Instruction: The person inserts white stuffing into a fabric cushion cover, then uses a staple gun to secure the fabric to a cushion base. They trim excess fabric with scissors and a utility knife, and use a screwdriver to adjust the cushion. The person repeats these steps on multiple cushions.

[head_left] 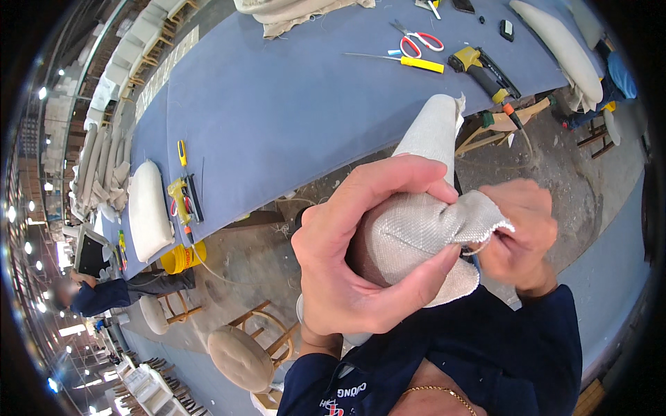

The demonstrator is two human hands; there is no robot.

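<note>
Close in front of me is a long padded piece covered in light grey-beige woven fabric (395,236), its far end reaching toward the table. My left hand (354,243) wraps round its near end, thumb and fingertips pinching the fabric beside a fold. A frayed flap of the cover (479,215) sticks out to the right of that pinch. Against this flap my right hand (520,232) is closed, fingers curled. A thin curved line, perhaps thread or a needle, shows between the hands; what the right fingers hold is too hidden to name.
On the blue-covered table (277,118) lie red-handled scissors (416,40), a yellow-handled long thin tool (422,64) and a yellow-black staple gun (482,75) with a hose. Another staple gun (182,201) and a padded piece (149,211) are at left. A stool (243,353) stands below; a person (104,295) works far left.
</note>
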